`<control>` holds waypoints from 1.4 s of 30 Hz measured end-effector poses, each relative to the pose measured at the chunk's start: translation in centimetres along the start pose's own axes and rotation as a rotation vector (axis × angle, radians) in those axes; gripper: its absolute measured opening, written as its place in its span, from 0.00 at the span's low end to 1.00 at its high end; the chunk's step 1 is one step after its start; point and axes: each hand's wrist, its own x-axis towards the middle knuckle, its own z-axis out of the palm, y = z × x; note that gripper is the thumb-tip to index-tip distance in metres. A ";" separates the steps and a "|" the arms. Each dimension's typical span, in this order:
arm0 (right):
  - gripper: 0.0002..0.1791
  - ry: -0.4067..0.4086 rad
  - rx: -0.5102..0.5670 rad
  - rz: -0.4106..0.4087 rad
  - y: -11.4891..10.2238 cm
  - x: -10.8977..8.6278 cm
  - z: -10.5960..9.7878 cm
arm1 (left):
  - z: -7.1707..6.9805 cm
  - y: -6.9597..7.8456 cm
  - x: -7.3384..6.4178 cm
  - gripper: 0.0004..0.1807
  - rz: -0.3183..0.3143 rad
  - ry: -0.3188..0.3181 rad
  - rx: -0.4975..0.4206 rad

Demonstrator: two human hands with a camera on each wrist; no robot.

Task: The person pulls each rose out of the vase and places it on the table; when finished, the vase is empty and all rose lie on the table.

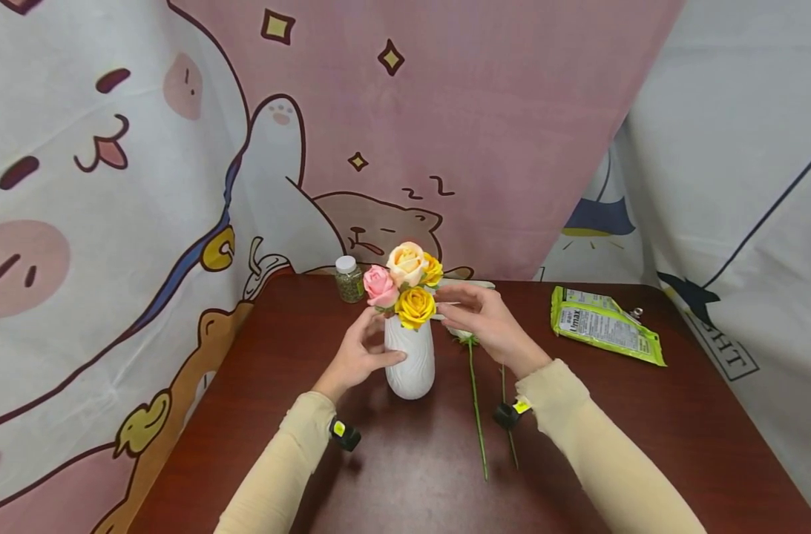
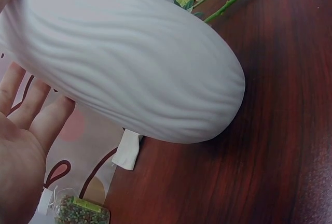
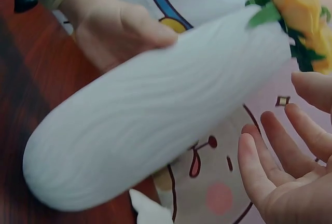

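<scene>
A white vase with wavy ridges stands on the table, holding a pink rose, a cream rose and yellow roses. My left hand holds the vase from its left side, thumb across the front and fingers behind, as the left wrist view also shows. To the right of the blooms is my right hand, fingers loosely bent with a gap between them and the vase in the right wrist view. Under that hand a white rose lies on the table, its bloom partly hidden, beside a second green stem.
Behind the vase to the left stands a small jar with a white lid and green contents. A green-and-white packet lies at the right on the dark red wooden table. Printed cloth hangs around the table.
</scene>
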 end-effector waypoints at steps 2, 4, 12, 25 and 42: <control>0.27 -0.012 -0.003 -0.007 -0.4 0.3 0.5 | 0.0 0.0 0.0 0.38 0.002 -0.001 0.005; 0.28 -0.021 -0.008 -0.009 -0.7 0.5 1.0 | 0.0 -0.1 0.0 0.38 0.001 -0.001 0.007; 0.30 -0.066 0.040 -0.013 -1.3 1.2 2.1 | 0.0 -0.1 0.0 0.39 -0.010 -0.001 0.008; 0.22 -0.063 0.072 -0.047 -1.8 1.7 3.0 | 0.1 0.0 0.0 0.38 0.008 -0.008 -0.013; 0.19 0.009 0.031 -0.133 -2.5 1.8 3.2 | 0.1 -0.1 0.0 0.39 0.037 -0.008 -0.010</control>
